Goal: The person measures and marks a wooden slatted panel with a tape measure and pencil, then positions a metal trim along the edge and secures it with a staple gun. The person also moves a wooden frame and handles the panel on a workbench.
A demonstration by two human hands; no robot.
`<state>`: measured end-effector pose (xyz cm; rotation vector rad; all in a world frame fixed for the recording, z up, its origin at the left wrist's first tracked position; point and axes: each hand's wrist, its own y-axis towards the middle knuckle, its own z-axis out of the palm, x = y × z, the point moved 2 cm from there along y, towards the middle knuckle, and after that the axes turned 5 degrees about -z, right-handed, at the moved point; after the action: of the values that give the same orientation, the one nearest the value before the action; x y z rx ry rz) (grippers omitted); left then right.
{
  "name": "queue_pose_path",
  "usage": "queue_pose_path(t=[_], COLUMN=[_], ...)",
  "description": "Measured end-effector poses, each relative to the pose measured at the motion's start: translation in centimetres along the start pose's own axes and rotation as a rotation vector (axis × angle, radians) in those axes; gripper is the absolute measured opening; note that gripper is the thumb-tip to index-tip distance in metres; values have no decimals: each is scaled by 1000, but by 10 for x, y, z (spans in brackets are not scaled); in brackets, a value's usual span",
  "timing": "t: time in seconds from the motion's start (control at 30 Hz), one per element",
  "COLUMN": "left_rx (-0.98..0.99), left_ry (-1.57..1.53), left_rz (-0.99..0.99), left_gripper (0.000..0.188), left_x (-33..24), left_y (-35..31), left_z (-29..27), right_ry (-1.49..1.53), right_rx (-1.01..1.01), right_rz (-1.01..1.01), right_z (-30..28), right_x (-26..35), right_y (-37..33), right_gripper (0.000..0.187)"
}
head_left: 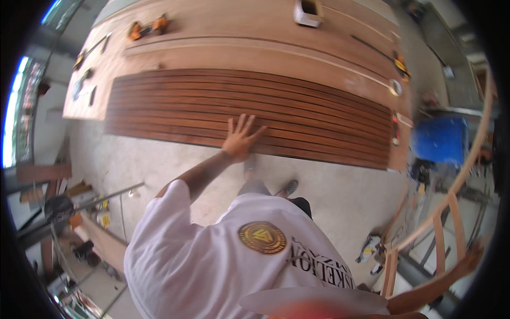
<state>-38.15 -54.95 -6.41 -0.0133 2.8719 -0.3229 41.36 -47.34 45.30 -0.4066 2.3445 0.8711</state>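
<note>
One brown slatted panel [186, 101] lies on one table [228, 18], in the upper middle of the frame. Its long axis goes from left to right, with the right end a little lower, and the slats run along this same direction. One left hand [242, 142] rests palm down near the middle of the panel's lower edge, its fingers spread and pointing up. One right hand [470, 259], at lower right, is near one curved wooden frame [439, 244]; I cannot tell its fingers' state. Farther out are one tape roll [394, 87] and one pale box [308, 20], both upper right.
</note>
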Motion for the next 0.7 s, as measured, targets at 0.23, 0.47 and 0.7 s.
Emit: queue_pose_path(t=[0.23, 0.47, 0.7], left_rx=[21, 139, -439], left_ry=[84, 147, -158], left_rz=[6, -227, -103], left_gripper=[108, 94, 61], left_x=[-9, -57, -216], left_y=[11, 20, 83], left_z=[-9, -26, -41], right_ry=[560, 592, 707], right_rx=[-210, -349, -410], right_rz=[724, 808, 888], right_z=[-19, 43, 131], right_x=[70, 17, -45], right_y=[-4, -59, -120], right_gripper=[31, 32, 34])
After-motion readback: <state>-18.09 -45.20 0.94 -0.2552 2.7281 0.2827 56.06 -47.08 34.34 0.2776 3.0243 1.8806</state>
